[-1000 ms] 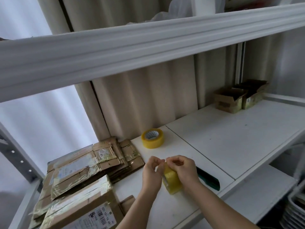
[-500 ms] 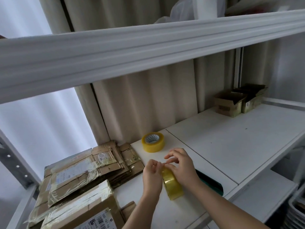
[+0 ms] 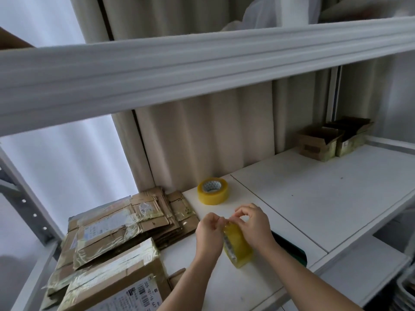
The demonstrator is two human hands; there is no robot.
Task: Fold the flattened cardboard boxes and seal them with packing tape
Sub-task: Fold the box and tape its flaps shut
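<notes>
Both hands work a roll of tape (image 3: pixel 238 245) standing on edge on the white shelf (image 3: pixel 314 198). The left hand (image 3: pixel 208 232) pinches at its top edge; the right hand (image 3: pixel 254 225) grasps it, fingers curled. The flattened boxes (image 3: pixel 125 223) lie stacked just left.

Tape roll (image 3: pixel 238 245) tipped more upright; right hand (image 3: pixel 253 225) fingers lifted.

Beige curtains (image 3: pixel 202 135) hang behind my white shelf board (image 3: pixel 314 194); daylight glows left, a shelf beam (image 3: pixel 179 70) overhead.
</notes>
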